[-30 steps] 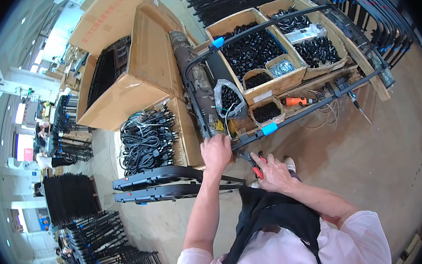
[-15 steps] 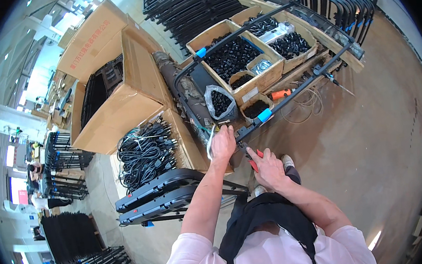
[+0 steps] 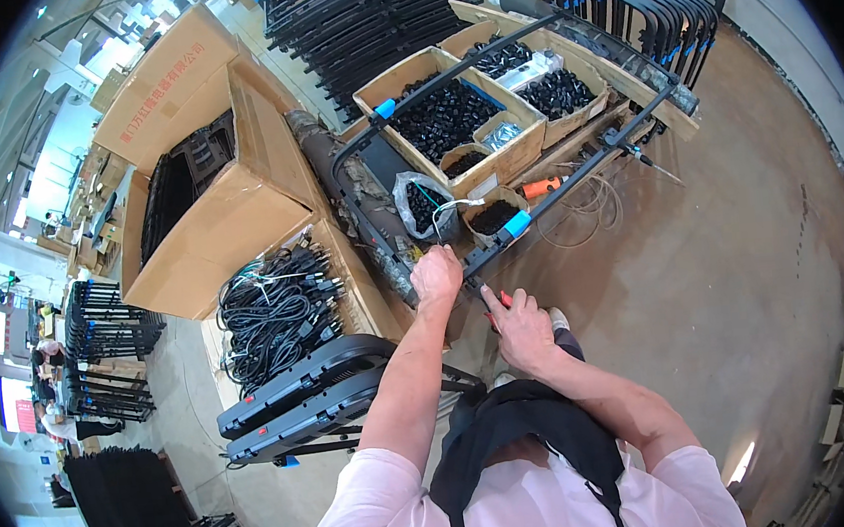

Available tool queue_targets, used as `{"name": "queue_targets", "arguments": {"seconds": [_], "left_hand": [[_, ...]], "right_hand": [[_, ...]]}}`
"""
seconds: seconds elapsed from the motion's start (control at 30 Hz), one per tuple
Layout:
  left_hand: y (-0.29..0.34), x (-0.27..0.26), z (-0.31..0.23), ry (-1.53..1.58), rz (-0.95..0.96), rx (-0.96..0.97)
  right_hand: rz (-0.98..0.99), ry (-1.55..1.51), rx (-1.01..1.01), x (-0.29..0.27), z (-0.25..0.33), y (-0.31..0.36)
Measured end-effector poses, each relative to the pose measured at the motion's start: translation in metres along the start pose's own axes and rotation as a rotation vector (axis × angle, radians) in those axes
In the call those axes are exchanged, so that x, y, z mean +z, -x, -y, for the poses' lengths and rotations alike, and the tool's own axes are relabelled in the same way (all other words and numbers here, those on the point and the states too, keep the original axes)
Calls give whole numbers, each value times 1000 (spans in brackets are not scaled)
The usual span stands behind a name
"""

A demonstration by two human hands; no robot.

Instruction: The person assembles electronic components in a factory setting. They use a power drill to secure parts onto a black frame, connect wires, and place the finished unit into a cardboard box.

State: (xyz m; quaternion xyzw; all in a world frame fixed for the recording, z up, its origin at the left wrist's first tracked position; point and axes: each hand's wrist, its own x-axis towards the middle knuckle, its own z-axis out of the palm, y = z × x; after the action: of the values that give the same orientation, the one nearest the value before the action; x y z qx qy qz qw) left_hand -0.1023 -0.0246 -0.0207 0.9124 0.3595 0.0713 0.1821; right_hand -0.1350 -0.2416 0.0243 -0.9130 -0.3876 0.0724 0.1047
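My left hand (image 3: 436, 274) is closed at the near end of a black tubular frame (image 3: 585, 181). A thin white cable (image 3: 449, 207) rises from its fingers and bends to the right, ending in a small tip. Beside it, my right hand (image 3: 524, 331) is wrapped round red-handled pliers (image 3: 492, 310). Their jaws lie close to the frame's near corner and are mostly hidden. Blue tape (image 3: 517, 223) wraps the frame's near bar, and another blue band sits on its far left bar.
Wooden boxes (image 3: 533, 125) of small black parts stand under the frame, beside a bag-lined tub (image 3: 421, 203) and an orange-handled tool (image 3: 542, 187). Left are bundled black power cords (image 3: 281, 311), a large open carton (image 3: 223, 231) and black plastic housings (image 3: 303, 399).
The white cable, which hung down left of my left hand, now sticks up and to the right above it. The whole view has shifted slightly; my right hand keeps the pliers near the frame.
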Motion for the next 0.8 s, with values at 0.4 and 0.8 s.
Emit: {"name": "queue_targets", "arguments": {"seconds": [0.4, 0.8], "left_hand": [[1, 4, -4, -3, 0, -43], [-4, 9, 6, -2, 42, -75]], "right_hand": [[-13, 46, 86, 19, 16, -7], [464, -1351, 177, 50, -61, -18]]}}
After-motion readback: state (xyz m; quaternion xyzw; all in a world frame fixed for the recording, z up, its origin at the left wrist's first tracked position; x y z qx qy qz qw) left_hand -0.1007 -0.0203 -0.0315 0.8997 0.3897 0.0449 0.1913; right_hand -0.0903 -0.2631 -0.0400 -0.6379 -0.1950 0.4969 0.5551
